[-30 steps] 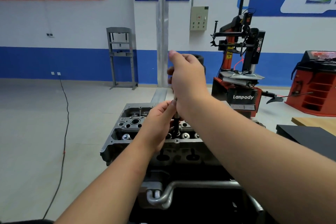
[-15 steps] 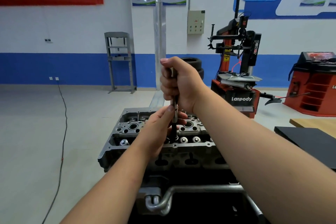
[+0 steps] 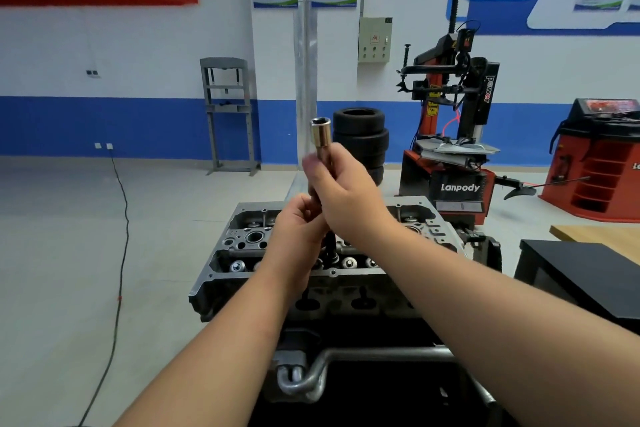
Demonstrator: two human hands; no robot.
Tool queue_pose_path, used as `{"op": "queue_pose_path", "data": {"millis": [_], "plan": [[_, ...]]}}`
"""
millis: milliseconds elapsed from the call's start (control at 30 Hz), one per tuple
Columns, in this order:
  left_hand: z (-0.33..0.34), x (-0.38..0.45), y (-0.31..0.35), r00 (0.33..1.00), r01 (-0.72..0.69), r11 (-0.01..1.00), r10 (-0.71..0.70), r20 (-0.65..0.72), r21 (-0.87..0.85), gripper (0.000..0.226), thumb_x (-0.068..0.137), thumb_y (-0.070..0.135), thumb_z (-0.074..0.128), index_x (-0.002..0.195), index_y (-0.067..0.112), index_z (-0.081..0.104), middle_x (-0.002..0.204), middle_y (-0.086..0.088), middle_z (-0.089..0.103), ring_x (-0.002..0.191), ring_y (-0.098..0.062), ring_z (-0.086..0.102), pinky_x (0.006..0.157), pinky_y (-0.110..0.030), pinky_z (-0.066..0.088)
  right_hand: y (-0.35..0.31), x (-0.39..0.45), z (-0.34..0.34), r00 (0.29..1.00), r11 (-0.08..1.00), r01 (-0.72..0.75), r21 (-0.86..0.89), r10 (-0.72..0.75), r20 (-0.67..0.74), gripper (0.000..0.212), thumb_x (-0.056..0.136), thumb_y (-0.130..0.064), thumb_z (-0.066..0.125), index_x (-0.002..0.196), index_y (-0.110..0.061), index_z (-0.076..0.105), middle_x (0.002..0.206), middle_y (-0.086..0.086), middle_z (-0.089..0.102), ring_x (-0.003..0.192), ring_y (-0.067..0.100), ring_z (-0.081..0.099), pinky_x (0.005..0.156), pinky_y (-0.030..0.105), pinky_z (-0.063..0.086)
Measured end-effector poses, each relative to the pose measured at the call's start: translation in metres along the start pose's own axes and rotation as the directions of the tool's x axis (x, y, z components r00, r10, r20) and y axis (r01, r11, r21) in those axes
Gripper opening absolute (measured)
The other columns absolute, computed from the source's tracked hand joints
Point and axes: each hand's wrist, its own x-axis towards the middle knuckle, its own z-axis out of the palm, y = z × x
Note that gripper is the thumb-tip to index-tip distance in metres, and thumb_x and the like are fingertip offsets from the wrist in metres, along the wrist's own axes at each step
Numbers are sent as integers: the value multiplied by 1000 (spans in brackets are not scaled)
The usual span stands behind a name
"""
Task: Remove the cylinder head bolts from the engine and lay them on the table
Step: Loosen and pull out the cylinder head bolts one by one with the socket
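The grey cylinder head (image 3: 249, 239) sits on an engine stand straight ahead of me. A long socket tool (image 3: 320, 135) stands upright over its middle, chrome end pointing up. My right hand (image 3: 349, 194) grips the tool's upper shaft just below the chrome end. My left hand (image 3: 298, 232) pinches the dark lower shaft where it runs down to the head. The tool's bottom end and whatever it sits on are hidden behind my hands. Round valve parts (image 3: 348, 263) show along the head's near row.
A black-topped table (image 3: 581, 274) with a wooden top (image 3: 595, 232) behind it stands at the right. A metal handle bar (image 3: 346, 364) crosses below the engine. Beyond are stacked tyres (image 3: 360, 135), a tyre changer (image 3: 457, 149) and a floor cable (image 3: 121, 253).
The chrome end of the tool now sticks out above my right hand, which covered it before. My left hand stays on the lower shaft. The view has tilted slightly.
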Motion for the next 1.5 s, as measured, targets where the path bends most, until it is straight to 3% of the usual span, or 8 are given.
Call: {"op": "queue_pose_path", "data": {"millis": [300,567,700,833,967,1167,1367,1500], "plan": [[-9,-1,-2,989,39,996,-49,139,78,43,110,46,39,129,17,66,114,-4,76,103,-13,71,91,-43,50,1,6,-23,987,923,60,-381,1,158,30,104,-43,44,83,-24,54,78,0,62,73,13,59,66,31,47],[-6,3,-7,1000,-29,997,29,8,72,48,76,53,84,98,17,61,76,8,72,79,-9,71,83,-37,51,-31,28,-34,977,883,158,-443,-204,-58,52,87,-59,65,120,-19,60,78,-11,64,72,1,62,66,20,52],[-4,2,-8,999,-52,993,53,-5,104,49,71,57,80,93,19,59,74,9,72,76,-7,71,83,-37,49,-55,38,-36,950,662,284,-694,-291,111,37,96,-48,60,105,-13,62,78,0,66,74,23,62,66,35,51],[-9,-1,-6,998,4,998,-9,69,67,57,80,76,62,101,24,72,92,9,76,86,-7,70,90,-40,49,-80,49,-41,943,591,316,-742,-111,314,25,101,-33,55,107,-12,66,91,3,69,85,23,63,65,23,45],[-10,-2,-3,993,37,997,-44,108,66,35,93,56,49,98,38,79,103,3,77,96,-13,70,97,-43,51,-100,58,-43,910,566,292,-771,85,407,26,99,-21,47,111,-12,68,103,5,70,89,23,64,66,20,45],[-6,-4,-6,998,-60,994,58,19,87,42,82,56,71,103,20,67,86,10,74,89,-9,70,90,-38,51,-105,65,-36,934,237,286,-928,147,326,48,103,-51,41,70,-16,43,67,2,50,54,13,46,42,25,29],[-8,-6,-2,996,18,995,-26,87,96,47,95,66,50,111,26,69,94,10,76,102,-13,69,100,-44,50,-116,77,-42,821,370,334,-867,337,461,18,97,-15,52,93,-18,70,77,0,67,64,17,63,41,18,41],[-6,-6,-3,993,0,990,-16,116,140,39,103,54,44,112,26,69,99,6,77,100,-15,71,101,-46,52,-125,72,-49,765,453,382,-805,334,551,41,91,-10,60,119,-39,64,108,-12,63,86,8,62,46,10,42]]}}
